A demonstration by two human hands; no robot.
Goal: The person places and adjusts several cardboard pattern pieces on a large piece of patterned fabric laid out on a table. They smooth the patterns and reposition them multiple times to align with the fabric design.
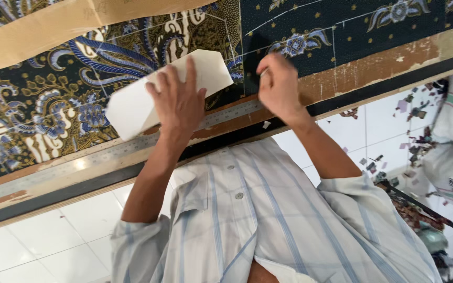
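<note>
White paper pattern piece (pixel 148 97), one only, lies on dark blue patterned batik cloth (pixel 43 105) w/ our left hand (pixel 180 102) pressed flat on it, fingers spread, beside one steel ruler (pixel 106 154), while our right hand (pixel 279 86) is clenched round smth small, can't make out what.
</note>
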